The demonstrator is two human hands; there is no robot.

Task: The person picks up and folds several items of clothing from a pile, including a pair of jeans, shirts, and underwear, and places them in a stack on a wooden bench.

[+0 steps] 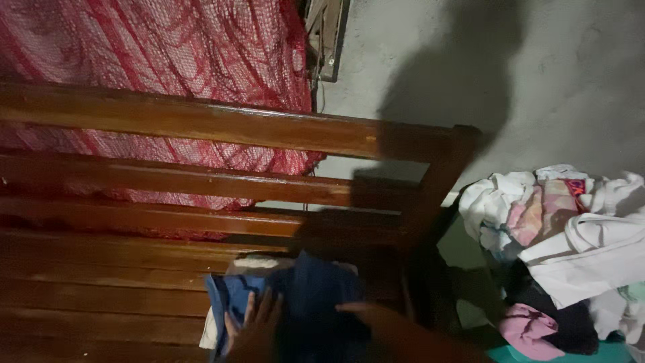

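A dark blue piece of clothing [309, 296] lies on the seat of a wooden bench [134, 289], on top of a lighter folded cloth [252, 263]. My left hand [252, 329] rests flat on the blue cloth's left part, fingers spread. Coming in from the lower right, my right hand [366, 316] lies on the cloth's right side, in shadow. Neither hand visibly grips the cloth.
The bench's slatted back [201, 124] runs across the view, with red netting [154, 47] behind it. To the right, a heap of mixed white, pink and dark clothes [571, 249] sits in a teal basin [537, 354]. A grey concrete wall [437, 54] is behind.
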